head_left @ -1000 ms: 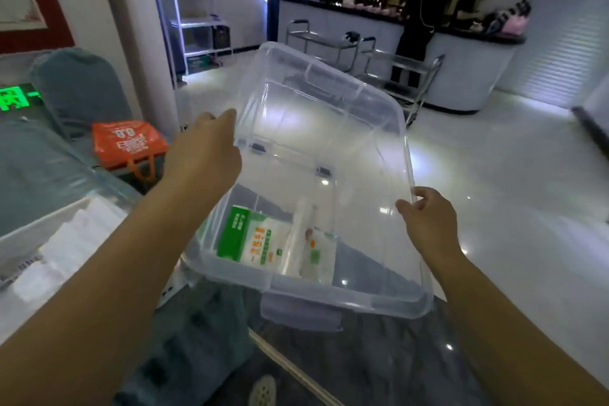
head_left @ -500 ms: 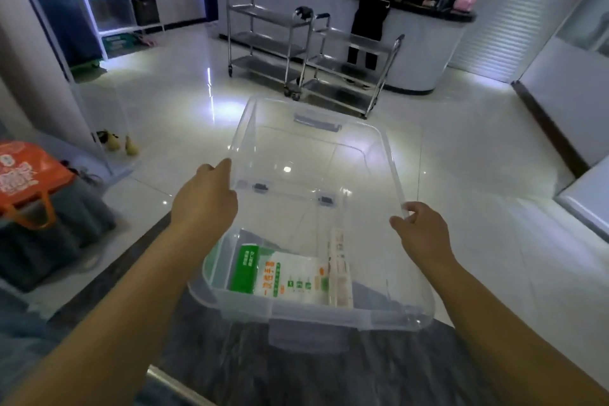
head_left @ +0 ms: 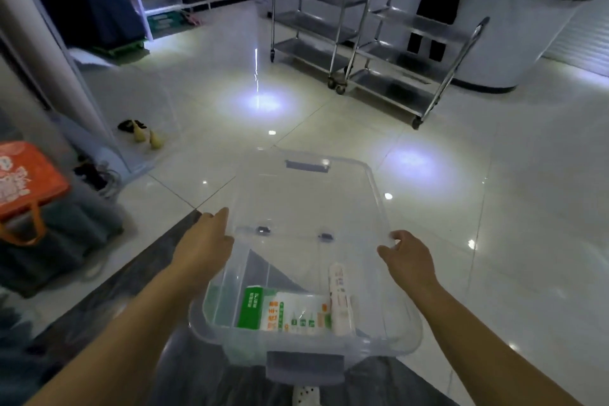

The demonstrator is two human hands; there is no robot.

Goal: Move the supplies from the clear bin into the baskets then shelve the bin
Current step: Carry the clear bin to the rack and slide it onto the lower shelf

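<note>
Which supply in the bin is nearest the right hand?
The white tube, lying lengthwise at the right side of the clear bin, just below the right hand. The flat green-and-white packet lies further left, toward the left hand.

Dim, bluish indoor light. Two bright patches of glare lie on the glossy floor [head_left: 329,115], in front of the steel carts [head_left: 362,43]. Small glints dot its tiles. Wide-angle bending curves the edges; the corners are soft and dark.
</note>
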